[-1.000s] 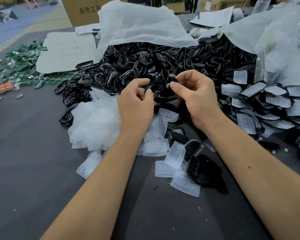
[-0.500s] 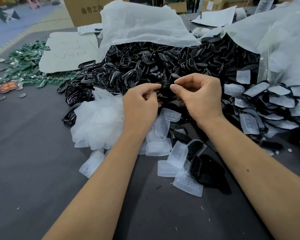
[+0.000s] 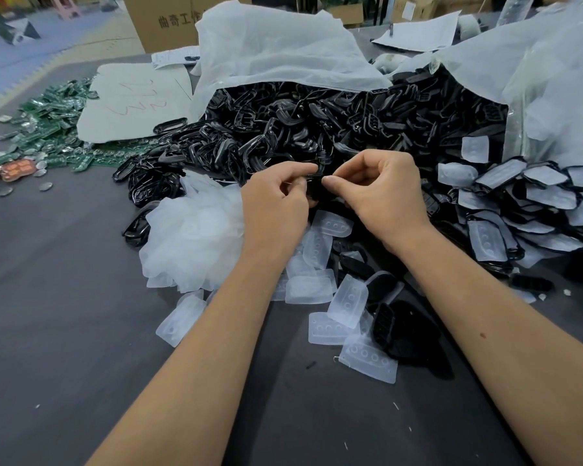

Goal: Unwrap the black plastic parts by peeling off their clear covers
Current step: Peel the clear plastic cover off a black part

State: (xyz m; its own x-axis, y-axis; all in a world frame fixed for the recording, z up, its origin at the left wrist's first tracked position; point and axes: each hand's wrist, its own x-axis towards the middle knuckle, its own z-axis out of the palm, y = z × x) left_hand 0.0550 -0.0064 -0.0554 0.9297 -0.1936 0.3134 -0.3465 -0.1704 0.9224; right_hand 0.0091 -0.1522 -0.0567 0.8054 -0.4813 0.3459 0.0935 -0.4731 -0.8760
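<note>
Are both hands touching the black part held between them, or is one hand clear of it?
Touching. The head view shows the left hand and right hand both pinching the small black part between thumb and fingertips, no gap visible.

The heap of black plastic parts [image 3: 317, 129] looks glossy, catching light along curved edges, while the peeled clear covers [image 3: 347, 306] are frosted, translucent soft plastic with moulded dimples. The tabletop [image 3: 64, 331] is matt dark grey. Thin white nonwoven sheeting [image 3: 276, 48] drapes the heap; the box [image 3: 169, 21] behind is brown cardboard.
</note>
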